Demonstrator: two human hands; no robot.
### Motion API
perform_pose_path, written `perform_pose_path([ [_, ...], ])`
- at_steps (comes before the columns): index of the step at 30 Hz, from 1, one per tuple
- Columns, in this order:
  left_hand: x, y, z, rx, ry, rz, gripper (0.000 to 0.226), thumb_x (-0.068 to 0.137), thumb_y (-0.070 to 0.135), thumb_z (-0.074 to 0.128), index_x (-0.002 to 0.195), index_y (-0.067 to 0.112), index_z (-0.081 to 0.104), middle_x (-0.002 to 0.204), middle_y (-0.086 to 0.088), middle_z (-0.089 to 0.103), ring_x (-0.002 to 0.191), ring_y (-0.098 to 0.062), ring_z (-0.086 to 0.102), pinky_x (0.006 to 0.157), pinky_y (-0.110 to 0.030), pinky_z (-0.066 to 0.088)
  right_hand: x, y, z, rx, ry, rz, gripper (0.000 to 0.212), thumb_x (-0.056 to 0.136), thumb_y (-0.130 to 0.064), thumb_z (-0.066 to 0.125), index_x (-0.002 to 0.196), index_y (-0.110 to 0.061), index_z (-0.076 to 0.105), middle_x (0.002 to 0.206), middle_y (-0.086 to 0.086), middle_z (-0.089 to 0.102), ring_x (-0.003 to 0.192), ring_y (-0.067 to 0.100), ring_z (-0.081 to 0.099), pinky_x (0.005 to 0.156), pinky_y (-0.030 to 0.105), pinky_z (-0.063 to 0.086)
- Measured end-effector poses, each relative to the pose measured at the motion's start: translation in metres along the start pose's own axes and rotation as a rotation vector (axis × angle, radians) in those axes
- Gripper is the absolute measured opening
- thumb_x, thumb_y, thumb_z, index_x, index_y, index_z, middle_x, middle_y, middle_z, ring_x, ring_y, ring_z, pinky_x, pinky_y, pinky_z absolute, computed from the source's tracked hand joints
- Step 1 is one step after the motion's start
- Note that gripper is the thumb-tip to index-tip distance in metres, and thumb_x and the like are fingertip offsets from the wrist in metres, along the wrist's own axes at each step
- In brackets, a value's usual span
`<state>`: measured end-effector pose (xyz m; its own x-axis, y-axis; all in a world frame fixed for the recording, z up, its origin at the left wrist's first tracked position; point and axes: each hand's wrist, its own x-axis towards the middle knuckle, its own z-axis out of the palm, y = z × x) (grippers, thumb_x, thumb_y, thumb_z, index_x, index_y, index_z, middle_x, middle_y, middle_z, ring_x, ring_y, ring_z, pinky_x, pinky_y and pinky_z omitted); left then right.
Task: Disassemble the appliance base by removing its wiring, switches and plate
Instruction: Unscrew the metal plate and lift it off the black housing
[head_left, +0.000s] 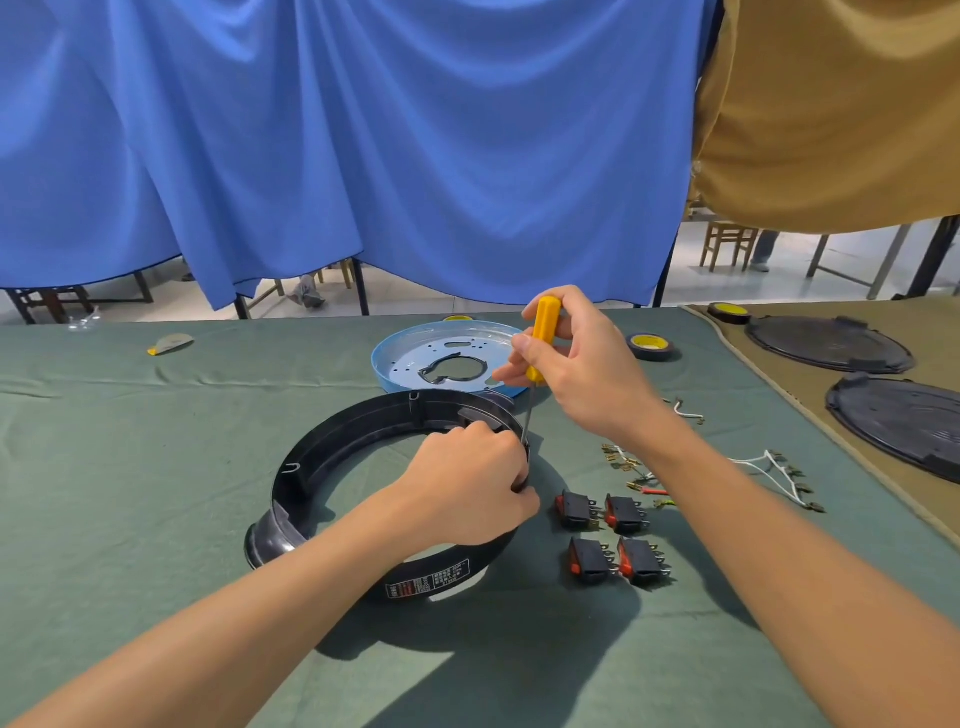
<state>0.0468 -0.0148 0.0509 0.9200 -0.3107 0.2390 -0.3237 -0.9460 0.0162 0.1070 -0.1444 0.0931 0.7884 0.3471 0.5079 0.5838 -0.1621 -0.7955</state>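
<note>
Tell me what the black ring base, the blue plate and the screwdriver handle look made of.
The black ring base: moulded plastic, semi-gloss, judging by its ribs and soft sheen. The blue plate: probably thin painted sheet metal, with punched holes and a raised rim. The screwdriver handle: glossy yellow plastic, likely; smooth, evenly coloured.

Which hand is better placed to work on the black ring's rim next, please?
The right hand: it holds the yellow screwdriver, tip at the rim of the black ring, beside the left hand, which grips that rim, probably steadying it.
</note>
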Motion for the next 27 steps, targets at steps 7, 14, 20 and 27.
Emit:
perform_pose_path([
  [7, 0.002, 0.000, 0.000, -0.015, -0.002, 0.000, 0.044, 0.085, 0.039, 0.054, 0.051, 0.016, 0.038, 0.059, 0.003, 0.042, 0.066, -0.031, 0.047, 0.048, -0.025, 0.024, 0.006, 0.005, 0.004, 0.029, -0.002, 0.036, 0.014, 0.097, -0.011, 0.055, 0.109, -0.012, 0.048, 0.090, 0.006, 0.065, 0.072, 0.006, 0.072, 0.058, 0.013, 0.052],
  [14, 0.006, -0.004, -0.009, -0.080, 0.004, -0.047, 0.043, 0.084, 0.038, 0.056, 0.049, 0.019, 0.039, 0.060, 0.004, 0.046, 0.065, -0.025, 0.048, 0.050, -0.027, 0.027, 0.005, 0.012, 0.016, -0.057, -0.097, 0.051, 0.019, 0.098, -0.012, 0.053, 0.115, -0.016, 0.046, 0.093, 0.010, 0.067, 0.070, 0.001, 0.070, 0.054, 0.010, 0.049],
  [20, 0.008, -0.006, -0.017, -0.127, 0.002, -0.081, 0.044, 0.085, 0.038, 0.057, 0.050, 0.017, 0.042, 0.062, 0.002, 0.045, 0.065, -0.023, 0.045, 0.052, -0.028, 0.028, 0.006, -0.001, 0.011, -0.037, 0.007, -0.037, 0.018, 0.098, -0.014, 0.054, 0.113, -0.016, 0.046, 0.093, 0.012, 0.067, 0.073, 0.002, 0.070, 0.064, 0.014, 0.054],
  [27, 0.008, -0.012, -0.025, -0.158, 0.003, -0.080, 0.043, 0.083, 0.036, 0.059, 0.050, 0.013, 0.044, 0.054, 0.002, 0.042, 0.062, -0.024, 0.042, 0.051, -0.028, 0.031, 0.011, -0.015, -0.012, 0.146, 0.197, -0.106, 0.016, 0.098, -0.012, 0.053, 0.113, -0.009, 0.048, 0.081, 0.010, 0.069, 0.075, 0.013, 0.073, 0.068, 0.021, 0.057],
])
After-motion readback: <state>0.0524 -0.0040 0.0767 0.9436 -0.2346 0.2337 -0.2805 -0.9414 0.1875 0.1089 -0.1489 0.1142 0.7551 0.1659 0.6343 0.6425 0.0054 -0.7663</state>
